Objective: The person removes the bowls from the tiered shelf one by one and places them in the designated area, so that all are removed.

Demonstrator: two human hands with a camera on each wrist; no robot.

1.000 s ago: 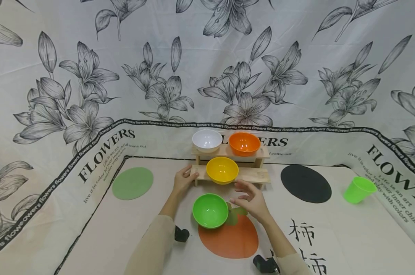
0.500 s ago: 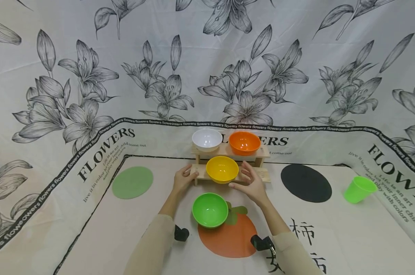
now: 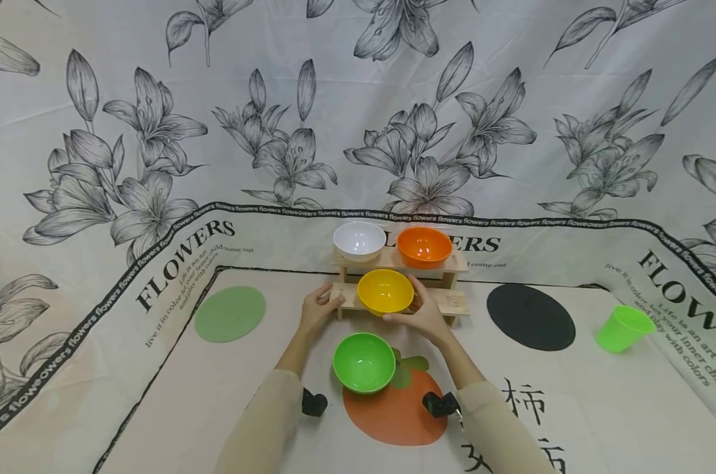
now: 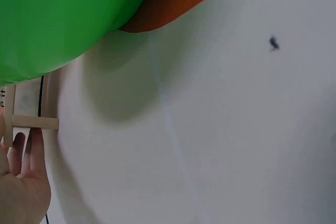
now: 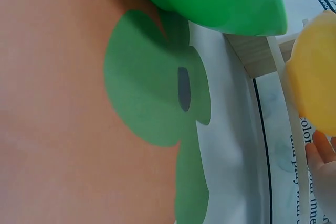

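While left hand steadies rack, right hand cups yellow bowl.

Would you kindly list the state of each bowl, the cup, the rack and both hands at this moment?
yellow bowl: upright on the lower shelf, right hand at its side.
green bowl: upright on the table.
white bowl: upright, top shelf.
orange bowl: upright, top shelf.
green cup: tilted on the cloth.
wooden rack: standing.
left hand: holds the rack's left end.
right hand: cups the yellow bowl.
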